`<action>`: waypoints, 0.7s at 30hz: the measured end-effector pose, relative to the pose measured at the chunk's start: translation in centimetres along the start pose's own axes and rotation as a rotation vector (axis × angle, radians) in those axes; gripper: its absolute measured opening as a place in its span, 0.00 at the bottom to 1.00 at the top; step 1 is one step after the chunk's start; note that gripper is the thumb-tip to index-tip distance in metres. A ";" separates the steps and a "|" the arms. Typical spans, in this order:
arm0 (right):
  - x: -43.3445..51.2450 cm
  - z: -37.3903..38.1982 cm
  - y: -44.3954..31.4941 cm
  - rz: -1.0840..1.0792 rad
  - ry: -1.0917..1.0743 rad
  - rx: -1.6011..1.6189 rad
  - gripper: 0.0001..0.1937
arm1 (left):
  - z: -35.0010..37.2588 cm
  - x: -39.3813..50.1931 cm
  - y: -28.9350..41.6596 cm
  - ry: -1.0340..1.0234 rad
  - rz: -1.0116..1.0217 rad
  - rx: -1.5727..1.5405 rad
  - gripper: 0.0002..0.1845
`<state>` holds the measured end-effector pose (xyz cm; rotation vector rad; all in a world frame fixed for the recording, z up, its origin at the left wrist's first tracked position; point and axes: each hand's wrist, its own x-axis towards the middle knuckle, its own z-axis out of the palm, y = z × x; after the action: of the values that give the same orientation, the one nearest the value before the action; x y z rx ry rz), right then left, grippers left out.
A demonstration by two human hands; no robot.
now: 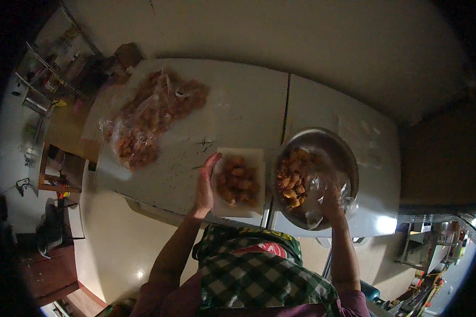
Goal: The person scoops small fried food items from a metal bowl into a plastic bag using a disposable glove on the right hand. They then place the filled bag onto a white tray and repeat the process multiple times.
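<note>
My left hand (206, 188) is held edge-on, fingers stretched out, along the left side of a pale square tray or sheet (238, 153). It grips nothing; whether it touches the edge I cannot tell. Brown, fried-looking food pieces (238, 182) lie blurred in the middle of that square. To the right stands a round metal bowl (351, 158) holding more golden-brown pieces (293, 180). My right hand (333, 196) reaches into the bowl's right part, in what looks like a loose clear plastic glove. Its fingers are blurred, so what they hold is hidden.
Large clear plastic bags (154, 115) of similar brown pieces lie on the white tabletop (238, 107) at the far left. A dark seam (286, 107) crosses the top left of the bowl. A wall (301, 35) rises behind. Shelving with items (51, 67) stands at the left.
</note>
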<state>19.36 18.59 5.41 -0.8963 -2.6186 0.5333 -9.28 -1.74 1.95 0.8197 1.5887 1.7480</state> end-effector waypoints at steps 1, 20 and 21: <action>0.5 -0.1 -1.6 -0.025 -0.015 0.021 0.19 | 0.2 -0.2 0.2 -0.006 0.000 0.037 0.42; -5.5 1.7 -9.7 0.023 -0.594 0.524 0.32 | -0.9 -2.5 -3.6 0.187 -0.080 0.590 0.16; -6.3 2.3 -9.8 -0.191 -0.408 0.609 0.34 | -0.9 -2.6 -3.7 0.179 -0.016 0.628 0.15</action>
<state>18.11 6.82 6.61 -0.3626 -2.5689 1.4791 -8.28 -4.03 -1.89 0.9422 2.3090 1.3391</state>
